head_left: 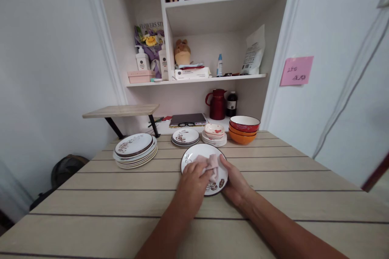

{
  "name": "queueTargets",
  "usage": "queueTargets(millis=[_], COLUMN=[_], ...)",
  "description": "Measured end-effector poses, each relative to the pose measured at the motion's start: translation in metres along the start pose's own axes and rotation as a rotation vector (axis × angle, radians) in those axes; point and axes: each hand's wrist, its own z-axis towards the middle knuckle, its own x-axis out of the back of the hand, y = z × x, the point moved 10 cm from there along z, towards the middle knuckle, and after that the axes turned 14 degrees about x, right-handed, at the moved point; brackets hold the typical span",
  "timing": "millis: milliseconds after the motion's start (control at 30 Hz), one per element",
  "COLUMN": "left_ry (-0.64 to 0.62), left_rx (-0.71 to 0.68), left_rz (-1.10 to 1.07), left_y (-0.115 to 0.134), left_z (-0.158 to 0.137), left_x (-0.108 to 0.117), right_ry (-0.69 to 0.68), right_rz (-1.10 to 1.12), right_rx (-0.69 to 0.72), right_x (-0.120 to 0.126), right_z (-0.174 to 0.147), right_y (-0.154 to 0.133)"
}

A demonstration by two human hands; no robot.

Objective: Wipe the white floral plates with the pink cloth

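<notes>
Plate (198, 149): sitting face-up between both grips, white with a dark rim and brownish decoration; can't tell if it's touching the worktop (291, 196).
Right grip (238, 185): clamping the plate's right edge, thumb lying over the rim; the other fingers are mostly hiding, so no clue how far under they're reaching.
Left grip (192, 182): half-curling over the pink cloth (214, 164), holding it bunched against the plate's face.
Feel: looking like glazed ceramic, so I'm guessing stiff, slippery, chippable, a bit weighty; cloth's looking soft and light.
Where to grab: honestly I'd be pinching the rim, thumb above, fingers below, away from the cloth.
Beyond the grips: small plate stack (185, 135), little dishes (214, 131) sitting right of that, bowls (242, 131) standing farther right.
Left of left grip: bigger plate stack (135, 149), resting well apart.
</notes>
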Motion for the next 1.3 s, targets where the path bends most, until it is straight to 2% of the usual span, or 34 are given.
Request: queueTargets(millis=[100,267,400,467,633,700,833,933,1000,1067,1133,1300], left_ry=[-0.007,0.061,0.108,0.135,0.173,0.187,0.241,0.298,0.296,0.256,0.214,0.198], left_rx=[0.001,0.122,0.100,0.057,-0.206,-0.220,-0.123,0.040,0.158,0.209,0.178,-0.094], left_rz=[-0.050,-0.020,-0.030,-0.073,-0.127,-0.093,0.027,0.139,0.205,0.239,0.229,0.057], left_y=[-0.006,-0.032,-0.035,-0.031,0.001,0.007,-0.003,-0.025,-0.041,-0.048,-0.043,0.001], left_z=[0.002,0.007,0.004,0.001,-0.009,-0.010,-0.007,-0.003,-0.001,-0.001,-0.002,-0.014], left_x=[0.000,0.006,0.003,0.004,0.007,0.005,0.004,0.010,0.014,0.012,0.007,-0.010], right_ry=[-0.026,0.020,-0.030,-0.045,-0.104,-0.115,-0.088,-0.068,-0.044,-0.006,0.032,0.019], right_rz=[-0.030,-0.021,0.063,0.080,0.082,0.068,-0.019,-0.046,-0.037,-0.020,0.014,0.101], right_rx=[-0.009,0.032,0.020,0.011,-0.006,0.001,0.016,0.006,0.012,0.032,0.044,0.015], right_x=[-0.005,-0.004,-0.006,-0.006,-0.013,-0.016,-0.016,-0.014,-0.011,-0.004,0.003,0.005], right_z=[-0.003,-0.003,0.002,0.005,0.002,-0.001,-0.008,-0.009,-0.006,-0.002,0.003,0.006], right_y=[0.004,0.003,0.003,0.003,0.005,0.006,0.008,0.010,0.009,0.007,0.003,-0.002])
